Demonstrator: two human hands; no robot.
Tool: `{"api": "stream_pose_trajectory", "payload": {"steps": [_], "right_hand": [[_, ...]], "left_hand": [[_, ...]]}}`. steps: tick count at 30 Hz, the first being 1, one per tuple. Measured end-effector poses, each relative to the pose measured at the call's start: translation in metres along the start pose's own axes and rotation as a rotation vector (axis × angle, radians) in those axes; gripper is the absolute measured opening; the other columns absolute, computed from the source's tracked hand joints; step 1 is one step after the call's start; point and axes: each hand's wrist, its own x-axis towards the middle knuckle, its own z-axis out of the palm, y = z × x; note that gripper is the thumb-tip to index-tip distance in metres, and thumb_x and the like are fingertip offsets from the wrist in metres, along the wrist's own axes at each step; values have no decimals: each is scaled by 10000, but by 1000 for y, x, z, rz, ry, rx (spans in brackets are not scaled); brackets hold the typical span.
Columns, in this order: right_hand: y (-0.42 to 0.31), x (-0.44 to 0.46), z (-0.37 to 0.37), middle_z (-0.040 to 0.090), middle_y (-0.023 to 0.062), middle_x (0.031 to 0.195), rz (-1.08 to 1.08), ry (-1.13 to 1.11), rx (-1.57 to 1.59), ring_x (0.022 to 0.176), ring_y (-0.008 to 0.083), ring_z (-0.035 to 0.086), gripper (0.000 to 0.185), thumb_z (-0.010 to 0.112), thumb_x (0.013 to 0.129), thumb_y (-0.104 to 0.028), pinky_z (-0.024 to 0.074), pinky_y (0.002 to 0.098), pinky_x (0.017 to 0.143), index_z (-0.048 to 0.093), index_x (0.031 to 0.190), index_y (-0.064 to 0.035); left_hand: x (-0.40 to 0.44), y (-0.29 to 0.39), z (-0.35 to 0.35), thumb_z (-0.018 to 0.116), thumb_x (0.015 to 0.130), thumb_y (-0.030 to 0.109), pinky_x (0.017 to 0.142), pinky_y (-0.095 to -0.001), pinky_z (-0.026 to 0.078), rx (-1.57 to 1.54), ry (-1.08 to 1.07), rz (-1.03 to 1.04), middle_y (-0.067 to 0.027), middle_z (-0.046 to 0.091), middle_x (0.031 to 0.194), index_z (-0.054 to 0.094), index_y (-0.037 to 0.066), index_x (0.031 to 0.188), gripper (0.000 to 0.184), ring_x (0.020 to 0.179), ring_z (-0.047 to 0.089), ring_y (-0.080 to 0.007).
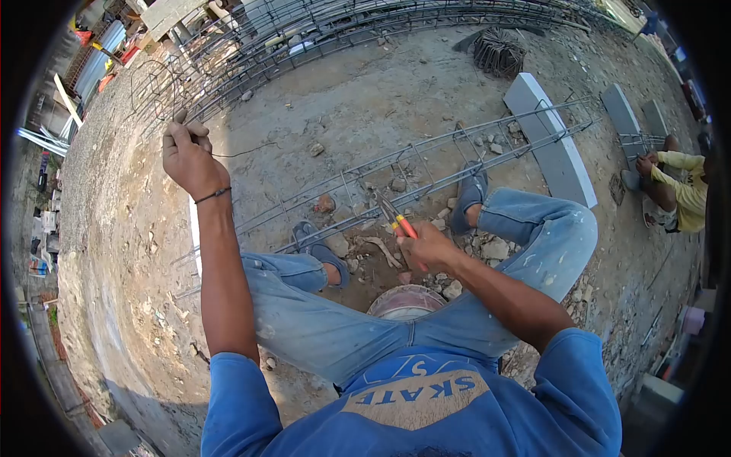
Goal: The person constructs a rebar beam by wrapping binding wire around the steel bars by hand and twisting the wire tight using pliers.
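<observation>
My left hand (188, 158) is raised to the left above the ground, fingers closed on a thin dark tie wire (247, 151) whose free end reaches to the right. My right hand (430, 247) grips cutting pliers (403, 226) by their red and yellow handles. The metal jaws point up and away from me, close over the near bars of a long, narrow rebar cage (350, 174). This cage lies crosswise in front of me, running past my feet. Whether the jaws touch a bar, I cannot tell.
A pale block (550, 141) supports the cage's right end. Beyond lie a bundle of bent bars (499, 52) and longer rebar cages (304, 42). Between my legs is an upturned bucket (406, 302). A person in a yellow shirt (689, 190) sits at the far right. Stones litter the ground.
</observation>
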Motion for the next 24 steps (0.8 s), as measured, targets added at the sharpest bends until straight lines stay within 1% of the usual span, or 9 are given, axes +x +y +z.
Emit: {"api": "stream_pose_trajectory", "payload": {"steps": [1, 2, 4, 7, 13, 16, 18, 21, 24], "right_hand": [[3, -3, -2, 663, 258, 948, -221, 125, -319, 926, 378, 683, 166, 546, 890, -69, 525, 467, 738, 588, 1015, 31], [1, -4, -6, 663, 258, 948, -211, 117, -327, 926, 378, 683, 166, 546, 890, -69, 525, 467, 738, 588, 1015, 31], [-7, -7, -16, 666, 260, 945, -150, 294, -874, 892, 413, 687, 199, 506, 911, -121, 529, 508, 749, 591, 1017, 25], [-19, -8, -28, 674, 268, 985, -207, 425, -1038, 891, 438, 681, 235, 496, 905, -135, 530, 534, 756, 578, 1038, 41], [1, 32, -75, 666, 277, 1006, -12, 396, -1064, 902, 435, 681, 259, 539, 872, -107, 538, 529, 774, 570, 1094, 23], [-2, 27, -54, 673, 284, 996, -161, 521, -1020, 917, 447, 675, 230, 578, 844, -95, 539, 520, 803, 620, 1034, 29], [11, 37, -62, 675, 285, 994, -76, 501, -991, 925, 454, 671, 220, 593, 838, -98, 537, 519, 818, 636, 1012, 30], [23, 59, -73, 680, 282, 997, 3, 473, -945, 941, 467, 663, 221, 612, 843, -118, 530, 520, 838, 651, 1003, 28], [2, 56, -56, 684, 277, 1006, -49, 451, -788, 962, 469, 660, 260, 633, 861, -174, 524, 524, 855, 658, 1034, 18]], "left_hand": [[5, -5, -4, 479, 1043, 193, 523, -205, 343, 10, 62, 85, -37, 585, 689, 599, -28, 1079, 254, 556, 436, -60], [11, -14, -8, 479, 1043, 193, 523, -205, 343, 14, 72, 75, -37, 585, 689, 599, -28, 1079, 254, 556, 436, -60], [14, -24, -17, 467, 1043, 178, 552, -221, 354, 47, 193, 93, -38, 580, 660, 605, -38, 1086, 260, 573, 445, -62], [20, -24, -9, 473, 1032, 152, 463, -203, 271, 35, 202, 74, -53, 592, 660, 624, -57, 1074, 262, 504, 370, -49], [17, -20, -8, 490, 1028, 171, 450, -208, 265, -14, 127, 43, -47, 586, 653, 639, -45, 1068, 265, 498, 375, -49], [18, -21, -14, 487, 1030, 172, 446, -205, 275, -24, 135, 11, -41, 580, 648, 640, -41, 1076, 267, 499, 387, -50], [18, -20, -19, 486, 1031, 172, 445, -203, 282, -34, 130, 4, -38, 576, 644, 641, -41, 1080, 268, 500, 394, -50], [24, -16, -27, 478, 1037, 163, 542, -216, 379, -27, 151, 1, -29, 568, 657, 625, -64, 1062, 272, 559, 456, -66], [29, -12, -37, 510, 1018, 170, 437, -210, 255, -19, 201, -50, -38, 578, 654, 640, -51, 1058, 260, 492, 393, -46]]}}
